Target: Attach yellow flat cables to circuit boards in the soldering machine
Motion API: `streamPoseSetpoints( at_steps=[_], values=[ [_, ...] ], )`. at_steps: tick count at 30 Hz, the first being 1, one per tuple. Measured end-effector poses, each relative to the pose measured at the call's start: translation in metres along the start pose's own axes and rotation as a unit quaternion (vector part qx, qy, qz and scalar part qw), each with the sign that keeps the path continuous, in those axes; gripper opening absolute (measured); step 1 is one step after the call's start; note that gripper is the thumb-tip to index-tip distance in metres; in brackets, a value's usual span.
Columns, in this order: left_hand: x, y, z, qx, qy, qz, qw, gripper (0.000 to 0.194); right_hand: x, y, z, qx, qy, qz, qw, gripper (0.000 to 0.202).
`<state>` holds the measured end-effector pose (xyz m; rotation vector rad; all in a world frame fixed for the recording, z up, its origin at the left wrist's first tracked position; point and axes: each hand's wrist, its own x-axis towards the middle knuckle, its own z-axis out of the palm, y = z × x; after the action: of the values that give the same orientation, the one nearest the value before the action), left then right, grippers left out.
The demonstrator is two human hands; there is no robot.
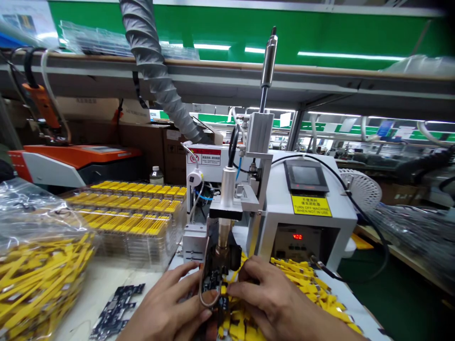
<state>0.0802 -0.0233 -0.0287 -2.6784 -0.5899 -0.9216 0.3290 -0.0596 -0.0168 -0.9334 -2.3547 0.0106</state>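
Observation:
Under the tip of a soldering machine's heating head [224, 232], my two hands come together from both sides. My left hand [170, 303] has its fingers closed around a dark circuit board [213, 279], partly covered by the fingers and a looped cable. From the other side, my right hand [266, 293] pinches a small yellow flex strip [223, 288] against the board; its fingertips partly hide the contact. Loose yellow flex strips [302, 279] lie in a heap beneath and beyond my right hand. Another dark circuit board [115, 310] rests on the table to the left.
A clear bag of yellow strips [42, 274] stands at far left. Behind it are stacked clear trays [131, 237] of yellow parts. A control box [309, 227] showing red digits is at right. A grey duct [156, 71] and a black cable [369, 218] hang nearby.

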Motion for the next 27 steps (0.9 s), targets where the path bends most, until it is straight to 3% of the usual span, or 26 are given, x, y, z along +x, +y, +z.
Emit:
streamPoseSetpoints(
  at_steps=[7,16,22,27],
  values=[
    [0.001,0.000,-0.001,-0.050,0.039,-0.013,0.998,0.024,0.001,0.000,-0.004,0.006,-0.001,-0.001,1.000,0.028],
    [-0.007,-0.007,0.005,-0.039,0.003,-0.020,0.999,0.029,-0.001,0.002,0.001,-0.015,-0.001,-0.009,1.000,0.031],
    [-0.014,-0.010,0.010,-0.076,0.018,-0.051,0.996,0.041,0.000,-0.001,-0.001,-0.039,-0.021,-0.011,0.999,0.030],
    [-0.015,-0.009,0.009,-0.087,0.012,-0.074,0.993,0.039,0.000,-0.003,-0.005,-0.039,-0.037,-0.004,0.999,0.031]
  ],
)
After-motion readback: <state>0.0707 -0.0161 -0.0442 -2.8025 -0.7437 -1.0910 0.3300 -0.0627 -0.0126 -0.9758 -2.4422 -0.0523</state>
